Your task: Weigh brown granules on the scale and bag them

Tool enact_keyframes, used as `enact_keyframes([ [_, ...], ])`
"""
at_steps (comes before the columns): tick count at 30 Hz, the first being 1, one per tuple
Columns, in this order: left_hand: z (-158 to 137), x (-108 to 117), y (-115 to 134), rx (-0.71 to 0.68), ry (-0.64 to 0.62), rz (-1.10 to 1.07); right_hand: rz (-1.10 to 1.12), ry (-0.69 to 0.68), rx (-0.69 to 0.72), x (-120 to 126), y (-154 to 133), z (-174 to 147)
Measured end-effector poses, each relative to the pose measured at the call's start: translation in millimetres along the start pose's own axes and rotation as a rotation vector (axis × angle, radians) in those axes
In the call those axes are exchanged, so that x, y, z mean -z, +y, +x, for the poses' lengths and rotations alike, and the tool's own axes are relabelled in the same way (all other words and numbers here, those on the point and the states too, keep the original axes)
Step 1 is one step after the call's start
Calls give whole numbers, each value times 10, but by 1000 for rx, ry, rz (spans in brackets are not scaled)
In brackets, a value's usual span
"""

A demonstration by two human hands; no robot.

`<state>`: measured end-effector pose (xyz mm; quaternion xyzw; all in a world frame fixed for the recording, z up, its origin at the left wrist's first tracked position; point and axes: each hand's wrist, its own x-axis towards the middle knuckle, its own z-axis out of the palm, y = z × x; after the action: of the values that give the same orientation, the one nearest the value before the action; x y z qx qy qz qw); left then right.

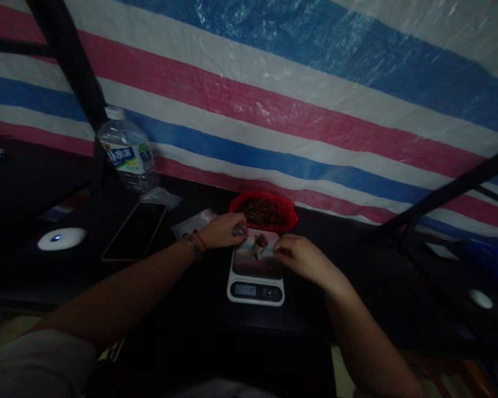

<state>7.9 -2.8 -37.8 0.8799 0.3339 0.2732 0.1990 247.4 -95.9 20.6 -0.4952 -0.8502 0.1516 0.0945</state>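
A white kitchen scale lies in front of me, its display lit with digits that look like 49. On its plate stands a small cup with brownish contents, and a small brown bit sits beside the cup. My left hand is closed at the plate's upper left, around something small and partly see-through that I cannot name. At the plate's right edge, my right hand has its fingers curled together; whatever they hold is hidden. Just behind the scale is a red bag full of small brown pieces.
Clear zip bags lie left of my left hand. Further left are a phone, a white oval device and a large plastic bottle. A striped tarp hangs behind the black table, with dark frame bars at both sides.
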Motion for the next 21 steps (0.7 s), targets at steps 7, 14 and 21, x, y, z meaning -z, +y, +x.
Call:
enact_keyframes([
  [7,-7,26,62,-26,94,-131,75,-171,-13,-107,51,36],
  [14,-2,-38,155,-85,105,-162,145,28,31,-136,125,48],
  [21,7,-37,258,-104,57,-158,116,321,81,-212,159,219],
])
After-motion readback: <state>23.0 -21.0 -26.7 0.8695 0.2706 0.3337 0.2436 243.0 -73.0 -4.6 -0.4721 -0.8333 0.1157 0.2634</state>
